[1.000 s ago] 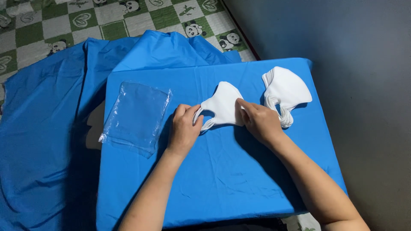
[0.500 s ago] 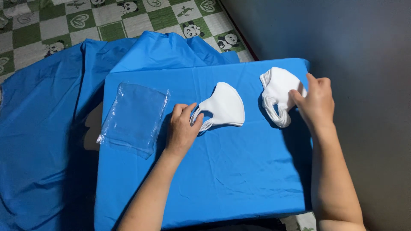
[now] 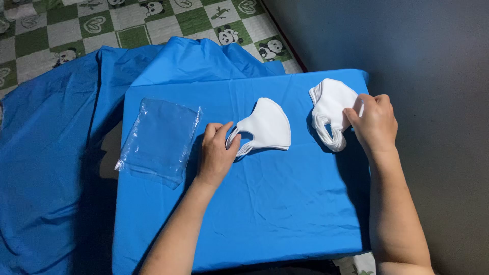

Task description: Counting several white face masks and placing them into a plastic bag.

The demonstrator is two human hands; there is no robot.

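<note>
A single folded white face mask (image 3: 268, 127) lies in the middle of a table covered with blue cloth (image 3: 265, 203). My left hand (image 3: 218, 153) rests flat beside it, fingertips touching its ear loops at the left end. To the right sits a stack of white face masks (image 3: 330, 109). My right hand (image 3: 374, 122) is on the stack's right side, with thumb and fingers pinching the top mask's edge.
A clear plastic bag (image 3: 159, 140) lies flat at the table's left. More blue cloth (image 3: 51, 168) spills over the floor on the left. A green and white patterned mat (image 3: 127, 23) lies beyond, and a dark grey wall (image 3: 433, 61) stands at the right.
My right hand left the single mask and moved right to the stack of masks, where it now pinches the top one. My left hand stayed at the single mask's ear loops.
</note>
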